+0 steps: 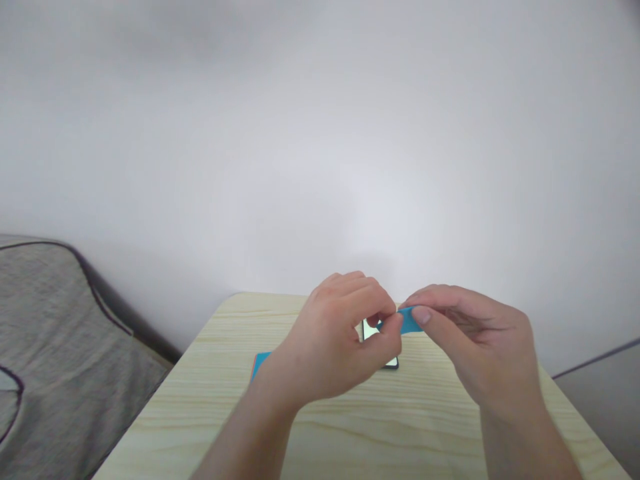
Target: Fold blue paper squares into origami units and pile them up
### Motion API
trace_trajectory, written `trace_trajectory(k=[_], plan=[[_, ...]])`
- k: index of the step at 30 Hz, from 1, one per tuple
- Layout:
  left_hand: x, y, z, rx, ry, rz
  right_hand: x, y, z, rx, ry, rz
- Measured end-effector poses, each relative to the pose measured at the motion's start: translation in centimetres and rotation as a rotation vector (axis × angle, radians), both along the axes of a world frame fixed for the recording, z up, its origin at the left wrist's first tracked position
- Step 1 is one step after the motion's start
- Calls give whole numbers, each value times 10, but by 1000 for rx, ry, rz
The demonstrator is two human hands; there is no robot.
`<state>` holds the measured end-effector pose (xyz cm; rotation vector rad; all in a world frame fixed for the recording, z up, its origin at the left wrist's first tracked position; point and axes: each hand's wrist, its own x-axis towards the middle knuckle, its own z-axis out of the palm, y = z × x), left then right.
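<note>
Strip (411, 321) of blue, paper-like material is pinched over the tabletop (400, 427) between the fingertips of the left hand (337, 333) and right hand (490, 340); an uneven pull could crease or tear it, and a loosened pinch could drop it. Its visible part runs roughly left to right, hand to hand, but covered ends hide its full long axis and which way it points.

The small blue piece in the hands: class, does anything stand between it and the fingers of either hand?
Nothing visible does: the left hand and right hand both pinch the small blue piece directly. The bright-screened device lies on the table, partly hidden behind the left hand, outside either grip.
</note>
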<state>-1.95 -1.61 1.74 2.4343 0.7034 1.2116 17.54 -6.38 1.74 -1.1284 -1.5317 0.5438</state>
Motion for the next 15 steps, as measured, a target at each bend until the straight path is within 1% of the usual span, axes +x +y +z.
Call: trace_trajectory(k=[4, 7, 11, 15], plan=[[0, 1, -1, 30, -15, 12, -1, 0, 2, 7, -20, -20], [0, 1, -2, 16, -41, -12, -1, 0, 2, 6, -17, -12], [0, 2, -6, -97, -139, -59, 1, 1, -3, 3, 78, -4], [2, 5, -11, -245, -292, -30, 3, 7, -9, -71, 185, 10]])
